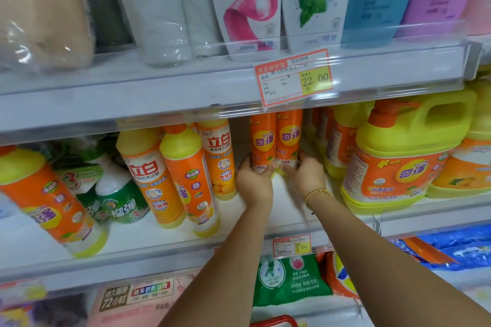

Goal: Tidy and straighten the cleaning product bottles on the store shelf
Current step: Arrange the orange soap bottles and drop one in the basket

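White shelf board (288,216) lies bare between leaning bottles (186,175) on the left and a yellow jug (398,162) on the right. At its back, the left hand (255,180) curls round the base of the left orange bottle (263,138). The right hand (308,175) grips the right orange bottle (289,135) touching it, both tops hidden behind the upper rail (186,103).

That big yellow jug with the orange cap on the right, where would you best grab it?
Probably by the handle loop at its top, reaching in from the front and hooking fingers through the opening. The jug stands upright, its body looks too broad for one hand, and the loop's opening shows toward the front.
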{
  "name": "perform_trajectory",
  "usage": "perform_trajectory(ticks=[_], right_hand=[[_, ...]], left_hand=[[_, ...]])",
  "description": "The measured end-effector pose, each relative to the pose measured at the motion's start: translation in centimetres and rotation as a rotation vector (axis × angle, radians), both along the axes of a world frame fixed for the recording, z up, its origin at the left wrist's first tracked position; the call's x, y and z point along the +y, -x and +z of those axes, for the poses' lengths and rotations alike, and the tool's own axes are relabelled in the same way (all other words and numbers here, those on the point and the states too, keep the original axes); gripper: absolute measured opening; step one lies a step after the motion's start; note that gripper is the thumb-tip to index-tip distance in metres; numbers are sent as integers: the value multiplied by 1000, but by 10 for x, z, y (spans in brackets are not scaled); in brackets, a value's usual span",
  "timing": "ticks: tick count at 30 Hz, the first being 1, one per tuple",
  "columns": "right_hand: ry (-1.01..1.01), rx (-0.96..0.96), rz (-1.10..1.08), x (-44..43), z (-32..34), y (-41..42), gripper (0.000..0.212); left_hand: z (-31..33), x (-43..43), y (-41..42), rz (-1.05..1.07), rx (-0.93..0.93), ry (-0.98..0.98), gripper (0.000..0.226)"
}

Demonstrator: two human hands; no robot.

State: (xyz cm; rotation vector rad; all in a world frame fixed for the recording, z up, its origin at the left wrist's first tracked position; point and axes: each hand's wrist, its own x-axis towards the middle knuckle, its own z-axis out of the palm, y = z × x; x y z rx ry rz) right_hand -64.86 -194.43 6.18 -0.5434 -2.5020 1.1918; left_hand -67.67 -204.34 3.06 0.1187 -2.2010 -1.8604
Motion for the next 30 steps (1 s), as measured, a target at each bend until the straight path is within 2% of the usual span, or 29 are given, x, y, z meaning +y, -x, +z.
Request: perform_trajectory(ticks=[4, 8, 10, 12, 15, 18, 20, 22, 25, 30], right_hand=[[-54, -59, 30, -3, -2, -15, 41], [7, -59, -35, -11, 13, -45, 42], [29, 79, -24, -24, 23, -65, 22], [30, 178, 63, -45, 33, -83, 5], [77, 215, 231, -84, 40, -97, 21], [97, 166, 319, -119, 37, -97, 44], [102, 135, 304, -137, 30, -92, 60], [136, 104, 281, -151, 25, -88, 66], [179, 58, 266, -165, 20, -86, 66], [162, 46, 227, -176, 12, -81, 71]], left_hand=[[22, -4, -29, -25, -10, 73, 38], [54, -34, -96, -151, 42, -20, 23], [66, -65, -133, -128, 100, -11, 12], [78, -104, -162, -51, 134, -70, 14], [76, -176, -173, 126, 222, -145, 5], [65, -242, -159, 324, 260, -122, 18], [59, -276, -147, 445, 203, -94, 33], [54, -301, -135, 502, 117, -42, 51], [53, -319, -119, 387, -39, 6, 66], [56, -333, -97, 202, -75, 90, 63]])
